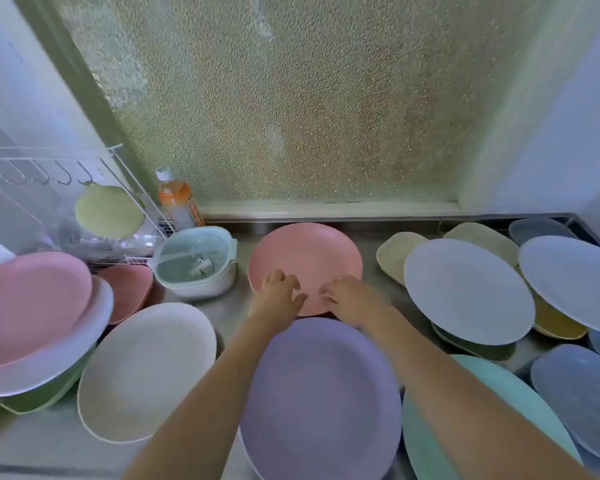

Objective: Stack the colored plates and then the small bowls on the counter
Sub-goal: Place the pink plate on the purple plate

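Reaching forward, you have both hands on the near rim of a salmon-pink plate (305, 258), a round, matte, shallow dish that sits on the counter (208, 310) just below the window ledge. Your left hand (276, 296) and right hand (352, 299) rest side by side, fingers (329, 299) curled loosely over the plate's edge; motion blur keeps me from telling whether they grip it firmly. Just nearer to you lies a lavender plate (321, 400), its far edge under your wrists. A cream plate (146, 372) lies to its left and a pale blue plate (468, 289) to the right. The counter is brushed steel, crowded with pastel dishes, under a frosted window (291, 98). A lidded mint container (196, 261) stands left of the pink plate, an orange-labelled bottle (177, 199) behind it.
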A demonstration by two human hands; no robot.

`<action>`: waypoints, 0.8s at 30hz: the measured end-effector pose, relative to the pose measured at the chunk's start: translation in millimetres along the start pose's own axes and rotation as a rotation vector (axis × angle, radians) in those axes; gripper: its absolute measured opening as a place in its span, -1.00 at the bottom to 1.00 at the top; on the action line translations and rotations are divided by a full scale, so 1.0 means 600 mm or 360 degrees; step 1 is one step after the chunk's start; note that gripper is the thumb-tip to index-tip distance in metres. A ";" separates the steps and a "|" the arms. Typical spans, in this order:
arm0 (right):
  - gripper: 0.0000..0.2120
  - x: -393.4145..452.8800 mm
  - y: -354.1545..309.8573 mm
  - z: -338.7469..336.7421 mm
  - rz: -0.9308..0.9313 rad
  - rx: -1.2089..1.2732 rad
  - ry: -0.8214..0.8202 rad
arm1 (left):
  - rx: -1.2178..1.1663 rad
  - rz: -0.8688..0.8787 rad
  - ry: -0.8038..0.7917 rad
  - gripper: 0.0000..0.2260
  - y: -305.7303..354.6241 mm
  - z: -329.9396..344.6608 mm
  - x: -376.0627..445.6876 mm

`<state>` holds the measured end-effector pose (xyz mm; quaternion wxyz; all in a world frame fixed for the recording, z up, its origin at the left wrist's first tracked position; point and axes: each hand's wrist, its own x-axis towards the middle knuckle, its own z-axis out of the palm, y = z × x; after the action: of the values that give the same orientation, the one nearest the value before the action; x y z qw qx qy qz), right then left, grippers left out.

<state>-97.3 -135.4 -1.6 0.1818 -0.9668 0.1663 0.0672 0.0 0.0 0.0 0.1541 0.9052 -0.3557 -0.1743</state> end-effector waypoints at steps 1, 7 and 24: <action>-0.69 0.002 0.002 0.013 -0.0024 0.0005 0.0002 | -0.0002 -0.0003 0.0015 -0.71 -0.006 0.016 0.001; -0.73 0.017 0.032 0.075 -0.0299 0.0158 0.0155 | -0.0117 0.0179 0.0207 -0.73 -0.048 0.080 0.025; -0.93 -0.009 -0.023 0.112 -0.0233 -0.0218 0.0954 | -0.0828 0.0638 0.0583 -0.66 -0.123 0.085 -0.076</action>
<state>-102.1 -96.4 -58.5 0.0636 -0.9630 0.1374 -0.2229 -9.5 75.5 -65.8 0.4710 0.7643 -0.4363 -0.0604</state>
